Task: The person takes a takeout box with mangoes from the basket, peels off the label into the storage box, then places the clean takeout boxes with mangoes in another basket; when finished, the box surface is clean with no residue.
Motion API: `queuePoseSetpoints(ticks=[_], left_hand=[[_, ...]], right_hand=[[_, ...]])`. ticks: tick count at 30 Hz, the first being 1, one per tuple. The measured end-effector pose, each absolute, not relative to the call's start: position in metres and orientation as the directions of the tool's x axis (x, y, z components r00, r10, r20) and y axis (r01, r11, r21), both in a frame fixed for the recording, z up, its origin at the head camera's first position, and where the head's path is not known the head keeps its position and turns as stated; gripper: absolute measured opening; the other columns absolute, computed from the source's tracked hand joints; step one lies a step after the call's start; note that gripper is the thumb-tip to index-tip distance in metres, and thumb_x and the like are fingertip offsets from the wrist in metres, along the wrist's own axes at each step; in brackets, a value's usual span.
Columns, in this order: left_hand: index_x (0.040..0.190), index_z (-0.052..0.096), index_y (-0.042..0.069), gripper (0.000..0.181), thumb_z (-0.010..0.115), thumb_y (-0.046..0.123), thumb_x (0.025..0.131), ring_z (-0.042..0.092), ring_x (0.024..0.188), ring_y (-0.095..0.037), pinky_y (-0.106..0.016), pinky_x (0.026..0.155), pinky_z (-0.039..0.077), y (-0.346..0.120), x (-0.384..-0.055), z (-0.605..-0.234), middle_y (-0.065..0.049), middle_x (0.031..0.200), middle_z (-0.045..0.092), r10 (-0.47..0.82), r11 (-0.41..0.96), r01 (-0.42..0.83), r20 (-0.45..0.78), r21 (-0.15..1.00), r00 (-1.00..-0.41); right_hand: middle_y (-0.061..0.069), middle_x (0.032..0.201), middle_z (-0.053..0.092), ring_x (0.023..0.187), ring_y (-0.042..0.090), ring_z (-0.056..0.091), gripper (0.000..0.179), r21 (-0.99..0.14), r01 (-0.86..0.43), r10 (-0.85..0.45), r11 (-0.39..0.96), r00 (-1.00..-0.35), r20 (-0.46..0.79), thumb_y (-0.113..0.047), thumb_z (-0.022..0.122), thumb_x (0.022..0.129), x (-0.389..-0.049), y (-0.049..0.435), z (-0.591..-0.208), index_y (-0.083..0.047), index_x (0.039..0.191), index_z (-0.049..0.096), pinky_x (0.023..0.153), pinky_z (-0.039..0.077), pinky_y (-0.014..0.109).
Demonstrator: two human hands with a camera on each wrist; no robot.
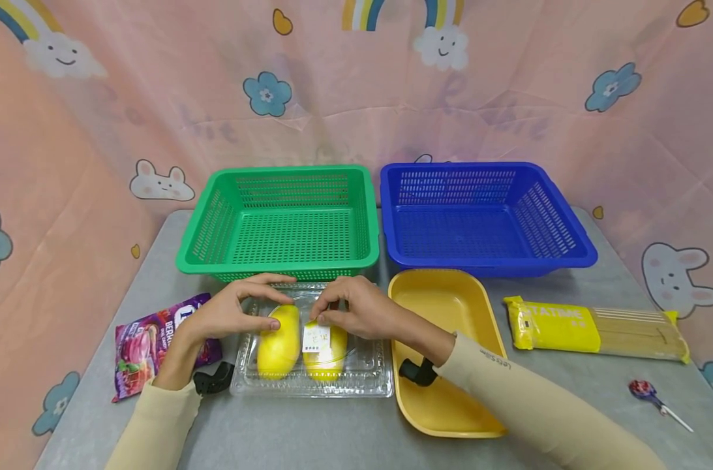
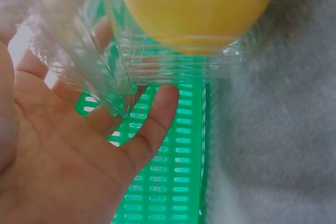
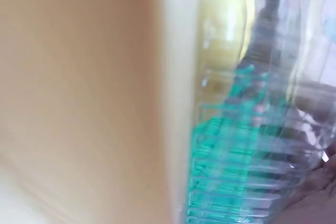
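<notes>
Two yellow mangoes [image 1: 278, 346] lie in a clear plastic clamshell box [image 1: 364, 372] at the front middle of the table. A white label [image 1: 317, 339] with handwriting sits on the box over the right mango. My right hand [image 1: 356, 307] has its fingers curled, thumb and fingertips pinching at the label's top edge. Over the box's left side my left hand [image 1: 224, 313] spreads its fingers, with the thumb at the left mango. In the left wrist view its thumb lies straight alongside the clear plastic. The right wrist view is mostly blocked by a blurred tan surface.
Behind the box stand a green basket [image 1: 276, 267] and a blue basket [image 1: 485, 262]. A yellow tray [image 1: 450, 411] is right of the box, under my right forearm. A purple candy bag [image 1: 141, 352] lies left; a noodle packet [image 1: 597, 329] and a lollipop [image 1: 644, 390] lie right.
</notes>
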State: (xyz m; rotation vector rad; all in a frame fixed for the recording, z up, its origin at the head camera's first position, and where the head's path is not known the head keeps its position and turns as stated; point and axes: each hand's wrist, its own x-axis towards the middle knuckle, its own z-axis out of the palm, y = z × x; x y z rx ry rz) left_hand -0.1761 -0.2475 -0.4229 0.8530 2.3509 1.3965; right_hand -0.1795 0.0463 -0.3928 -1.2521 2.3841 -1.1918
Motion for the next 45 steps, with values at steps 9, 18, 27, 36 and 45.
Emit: queuePoseSetpoints(ticks=[9, 18, 27, 36, 45], left_hand=[[0.121, 0.076, 0.019, 0.035, 0.08, 0.015, 0.086, 0.041, 0.145, -0.027, -0.063, 0.112, 0.035, -0.248, -0.177, -0.422, -0.003, 0.152, 0.054, 0.613, 0.365, 0.347, 0.057, 0.864, -0.788], [0.121, 0.076, 0.022, 0.035, 0.08, 0.016, 0.086, 0.042, 0.145, -0.029, -0.063, 0.112, 0.035, -0.247, -0.177, -0.422, -0.003, 0.152, 0.054, 0.611, 0.37, 0.349, 0.057, 0.861, -0.789], [0.12, 0.076, 0.021, 0.035, 0.08, 0.017, 0.086, 0.041, 0.145, -0.033, -0.063, 0.112, 0.036, -0.247, -0.177, -0.421, -0.004, 0.152, 0.054, 0.611, 0.371, 0.346, 0.054, 0.862, -0.79], [0.122, 0.076, 0.02, 0.036, 0.08, 0.017, 0.087, 0.041, 0.145, -0.034, -0.064, 0.112, 0.036, -0.247, -0.177, -0.42, -0.004, 0.153, 0.053, 0.617, 0.382, 0.347, 0.043, 0.857, -0.786], [0.123, 0.075, 0.023, 0.037, 0.08, 0.016, 0.087, 0.043, 0.145, -0.023, -0.056, 0.111, 0.04, -0.25, -0.176, -0.422, -0.002, 0.152, 0.054, 0.611, 0.397, 0.359, 0.049, 0.845, -0.79]], right_hand=[[-0.001, 0.099, 0.079, 0.086, 0.005, 0.066, 0.009, -0.781, -0.547, -0.757, 0.302, -0.635, 0.152, -0.011, 0.071, 0.095, -0.175, 0.049, -0.391, -0.012, 0.098, 0.079, 0.079, 0.058, 0.025], [0.002, 0.101, 0.078, 0.085, 0.004, 0.066, 0.01, -0.816, -0.52, -0.771, 0.254, -0.618, 0.154, -0.009, 0.069, 0.096, -0.172, 0.052, -0.387, -0.011, 0.101, 0.078, 0.081, 0.057, 0.027], [0.007, 0.101, 0.078, 0.085, 0.004, 0.064, 0.012, -0.857, -0.496, -0.798, 0.138, -0.568, 0.2, -0.005, 0.067, 0.097, -0.174, 0.056, -0.389, -0.007, 0.102, 0.077, 0.077, 0.057, 0.031], [0.017, 0.101, 0.075, 0.09, 0.007, 0.066, 0.011, -0.933, -0.359, -0.82, 0.029, -0.542, 0.183, 0.0, 0.064, 0.097, -0.171, 0.063, -0.379, 0.001, 0.102, 0.073, 0.084, 0.058, 0.032], [0.009, 0.105, 0.071, 0.085, 0.016, 0.065, 0.015, -0.973, -0.222, -0.78, 0.062, -0.619, 0.091, -0.006, 0.064, 0.099, -0.175, 0.1, -0.365, 0.001, 0.111, 0.07, 0.078, 0.057, 0.03]])
